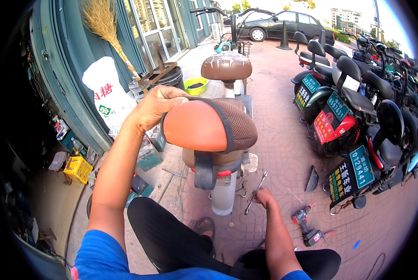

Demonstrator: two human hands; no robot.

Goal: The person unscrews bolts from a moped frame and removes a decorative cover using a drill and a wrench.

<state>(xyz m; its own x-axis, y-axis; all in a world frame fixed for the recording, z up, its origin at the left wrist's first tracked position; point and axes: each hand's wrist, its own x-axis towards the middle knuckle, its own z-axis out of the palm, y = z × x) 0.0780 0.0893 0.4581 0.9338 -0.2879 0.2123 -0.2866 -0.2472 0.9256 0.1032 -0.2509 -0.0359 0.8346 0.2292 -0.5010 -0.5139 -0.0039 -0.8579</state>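
Note:
In front of me stands an electric scooter with a backrest (197,126), orange leather on the near face and brown mesh on the side. My left hand (160,106) grips its upper left edge, fingers over the top. A black bracket (203,170) runs down from the backrest, past the rear seat. My right hand (264,198) is low, to the right of the rear wheel's pale mudguard (224,198), closed around a metal wrench (262,180) that points up and slightly right. Farther ahead is the brown front seat (226,66), its cover cracked pale on top.
A cordless power tool (306,227) lies on the paving at right, near a black plastic piece (312,179). Parked scooters (354,93) line the right side. At left are a T-handle tool (170,176), a white sack (104,91), a broom (108,32) and a yellow crate (78,169).

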